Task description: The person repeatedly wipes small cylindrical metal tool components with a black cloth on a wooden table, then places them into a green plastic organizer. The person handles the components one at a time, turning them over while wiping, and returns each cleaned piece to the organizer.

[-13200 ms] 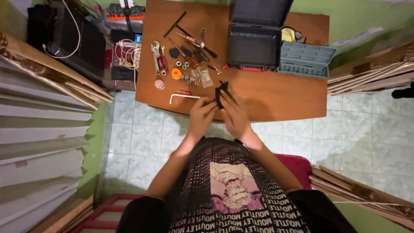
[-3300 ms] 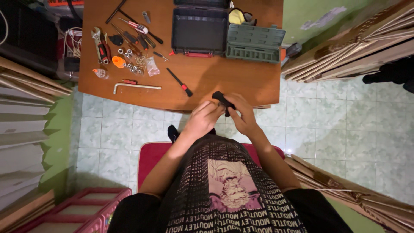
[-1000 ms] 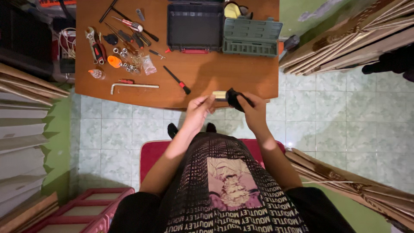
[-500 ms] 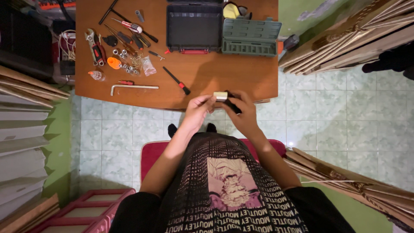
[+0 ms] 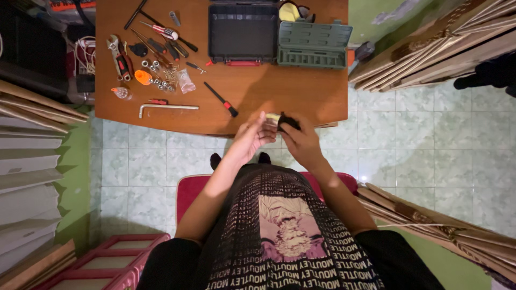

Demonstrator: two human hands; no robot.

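My left hand and my right hand meet over the near edge of the brown wooden table. Together they hold a small black part with a pale block at its left end. My right hand wraps the black part; my left fingers pinch the pale end. Most of the piece is hidden by my fingers. A black screwdriver with a red tip lies on the table just left of my hands.
An open black tool case and a grey-green socket case stand at the table's far side. Wrenches, screwdrivers, nuts and an orange cap crowd the far left; a hex key lies nearer. Wooden boards lean at both sides. Red chair under me.
My hands have drawn closer together around the part, and the black piece now sits lower in my right hand, more covered by fingers. The table items have not moved.
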